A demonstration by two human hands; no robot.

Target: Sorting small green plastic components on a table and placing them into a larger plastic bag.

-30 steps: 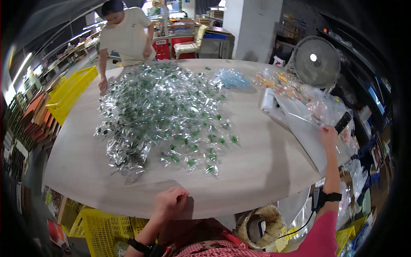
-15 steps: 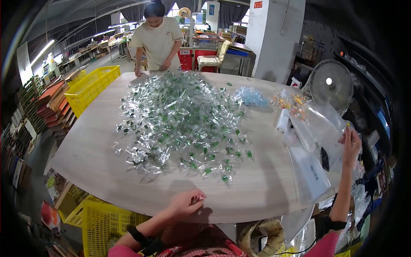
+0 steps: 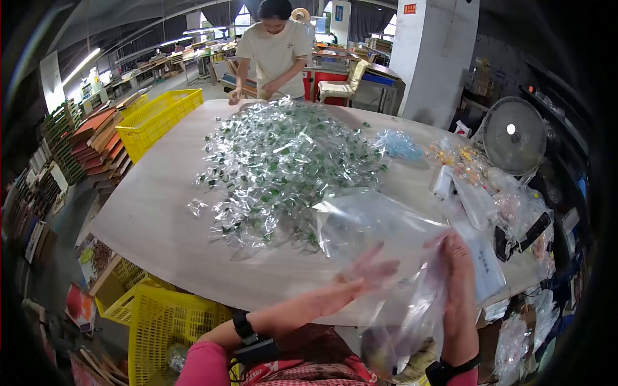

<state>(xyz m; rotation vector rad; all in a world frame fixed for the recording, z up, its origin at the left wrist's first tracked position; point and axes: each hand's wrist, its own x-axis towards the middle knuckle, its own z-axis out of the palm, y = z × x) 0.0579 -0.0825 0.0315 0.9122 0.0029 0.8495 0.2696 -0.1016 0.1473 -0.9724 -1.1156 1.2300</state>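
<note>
The right hand (image 3: 456,264) has its fingers closed on the edge of a large clear plastic bag (image 3: 376,222). The left hand (image 3: 362,278) is blurred, fingers spread and apart; whether they touch the bag cannot be told. The bag stretches over the near right of a pale bench (image 3: 154,186), one corner at a heap of clear wrapped green pieces (image 3: 290,154). A fan (image 3: 515,136) stands at right, a yellow crate (image 3: 161,122) at left; a person (image 3: 273,51) stands across the bench.

A pale pillar (image 3: 430,71) stands near a cream chair (image 3: 333,89); behind, what seem dark curtains (image 3: 371,23) hang beside bright windows (image 3: 243,19).
</note>
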